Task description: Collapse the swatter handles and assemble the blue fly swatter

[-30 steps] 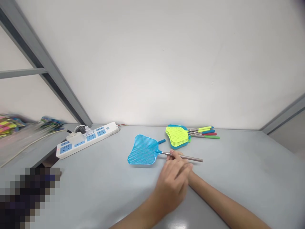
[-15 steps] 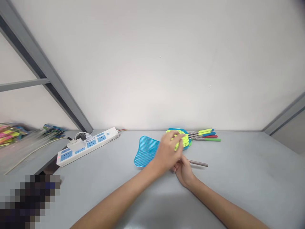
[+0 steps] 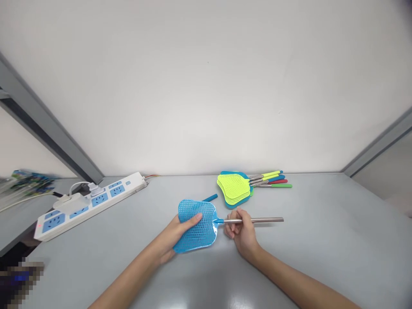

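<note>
A blue fly swatter (image 3: 198,231) with a perforated head is between my two hands. My left hand (image 3: 175,234) grips the left side of the head, with the thumb on top and the other fingers hidden underneath. My right hand (image 3: 243,231) has its fingers closed around the metal rod (image 3: 267,220), whose far end points right and shows no coloured grip. A short blue tube (image 3: 210,198) sticks out behind the upper edge of the head. Its other end is hidden, so I cannot tell whether it lies on the table or is held.
Beyond my hands, a stack of yellow and blue fly swatters (image 3: 234,189) lies near the wall, coloured handles to the right. A white power strip (image 3: 93,204) with plugs and cables stands at left. Plastic-wrapped items (image 3: 32,184) lie farther left on the grey table (image 3: 322,240).
My left hand has moved from the swatter's rod area, over the stack's front, left and down onto the blue head. My right hand stays on the rod. The blue tube now shows.
</note>
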`<state>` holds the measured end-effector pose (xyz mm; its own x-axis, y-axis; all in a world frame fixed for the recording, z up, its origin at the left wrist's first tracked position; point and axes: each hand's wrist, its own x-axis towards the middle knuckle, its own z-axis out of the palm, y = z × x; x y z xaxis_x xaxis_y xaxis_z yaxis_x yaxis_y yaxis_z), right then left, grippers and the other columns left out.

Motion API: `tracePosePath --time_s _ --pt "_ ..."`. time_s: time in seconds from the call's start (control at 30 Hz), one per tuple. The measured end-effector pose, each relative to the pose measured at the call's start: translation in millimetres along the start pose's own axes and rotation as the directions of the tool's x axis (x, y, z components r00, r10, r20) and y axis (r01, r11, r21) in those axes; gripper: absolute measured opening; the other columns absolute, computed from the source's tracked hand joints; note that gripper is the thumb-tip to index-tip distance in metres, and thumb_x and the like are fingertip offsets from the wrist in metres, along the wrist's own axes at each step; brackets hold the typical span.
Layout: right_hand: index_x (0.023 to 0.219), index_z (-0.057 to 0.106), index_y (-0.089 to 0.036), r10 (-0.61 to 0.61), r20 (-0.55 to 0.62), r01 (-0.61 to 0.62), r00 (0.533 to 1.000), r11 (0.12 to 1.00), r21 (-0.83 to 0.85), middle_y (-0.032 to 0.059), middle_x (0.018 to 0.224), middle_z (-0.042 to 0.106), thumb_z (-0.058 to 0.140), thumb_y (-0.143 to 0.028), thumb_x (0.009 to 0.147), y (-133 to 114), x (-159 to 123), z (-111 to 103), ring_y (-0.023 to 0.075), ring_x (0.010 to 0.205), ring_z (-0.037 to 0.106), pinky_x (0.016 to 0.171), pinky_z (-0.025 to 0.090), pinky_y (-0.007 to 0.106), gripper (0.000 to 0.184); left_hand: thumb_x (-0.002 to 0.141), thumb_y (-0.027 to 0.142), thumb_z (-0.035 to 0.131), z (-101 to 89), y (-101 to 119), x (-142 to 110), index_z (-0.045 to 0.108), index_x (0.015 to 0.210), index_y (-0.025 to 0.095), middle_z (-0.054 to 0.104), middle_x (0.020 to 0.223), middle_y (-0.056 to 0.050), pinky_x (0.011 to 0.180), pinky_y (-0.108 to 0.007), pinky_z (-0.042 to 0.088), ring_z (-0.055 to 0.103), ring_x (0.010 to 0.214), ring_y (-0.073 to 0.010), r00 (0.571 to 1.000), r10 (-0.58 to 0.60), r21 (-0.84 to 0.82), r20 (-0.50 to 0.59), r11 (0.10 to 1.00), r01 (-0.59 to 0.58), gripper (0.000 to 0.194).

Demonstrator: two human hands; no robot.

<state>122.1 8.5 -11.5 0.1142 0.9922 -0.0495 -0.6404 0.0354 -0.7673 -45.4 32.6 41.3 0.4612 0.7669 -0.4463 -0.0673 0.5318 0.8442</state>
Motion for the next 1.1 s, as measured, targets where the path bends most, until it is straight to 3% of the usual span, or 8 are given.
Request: tracePosePath --time_s 0.13,0.33,0.57,0.77,1.1 --pt "0.033 0.03 -0.019 -0.021 0.035 0.02 0.999 1.0 0.005 -0.0058 0.031 0.022 0.039 -0.034 0.075 4 -4 -1 0.0074 0.026 0.028 0.034 0.019 0.023 0.045 0.065 0.035 0.061 3.3 -8 -6 0.051 0.102 0.015 0.063 0.092 -0.009 0.076 -0.035 0.046 0.061 0.079 -0.0201 0.999 -0.048 -0.066 -0.011 0.997 0.047 0.043" --pt "0.034 0.026 -0.02 0.054 0.074 -0.048 0.996 0.996 -0.081 -0.0062 0.029 0.02 0.036 -0.036 0.074 4 -10 -1 0.0079 0.025 0.029 0.033 0.019 0.023 0.044 0.064 0.036 0.062 8.3 -7 -10 0.05 0.103 0.012 0.065 0.083 -0.01 0.071 -0.034 0.048 0.061 0.074 -0.0206 0.989 -0.065 -0.067 -0.133 0.996 0.057 0.047" --pt "0.033 0.027 -0.02 0.09 0.075 -0.083 0.993 0.992 -0.093 -0.0054 0.03 0.023 0.034 -0.038 0.074 3 -10 1 0.0081 0.026 0.03 0.034 0.021 0.023 0.045 0.065 0.036 0.061 0.8 -16 -10 0.052 0.101 0.015 0.065 0.087 -0.009 0.072 -0.034 0.048 0.061 0.077 -0.0207 0.997 -0.046 -0.069 -0.067 0.997 0.041 0.043" --pt "0.037 0.032 -0.019 0.066 0.066 -0.055 0.996 0.986 -0.155 -0.0046 0.034 0.028 0.032 -0.039 0.077 2 -7 1 0.0083 0.03 0.034 0.037 0.025 0.024 0.045 0.061 0.035 0.064 -1.1 -11 -11 0.055 0.101 0.017 0.064 0.09 -0.009 0.073 -0.035 0.047 0.061 0.075 -0.021 0.996 0.012 -0.068 -0.085 0.998 -0.018 0.045" --pt "0.038 0.035 -0.017 0.039 0.082 -0.017 0.996 0.968 -0.249 -0.0049 0.034 0.029 0.032 -0.044 0.08 5 -3 -4 0.0074 0.031 0.034 0.039 0.024 0.023 0.05 0.066 0.031 0.061 -12.6 -9 -7 0.054 0.098 0.015 0.062 0.096 -0.01 0.076 -0.036 0.047 0.059 0.086 -0.023 0.999 0.032 -0.119 -0.022 0.992 -0.034 0.036"
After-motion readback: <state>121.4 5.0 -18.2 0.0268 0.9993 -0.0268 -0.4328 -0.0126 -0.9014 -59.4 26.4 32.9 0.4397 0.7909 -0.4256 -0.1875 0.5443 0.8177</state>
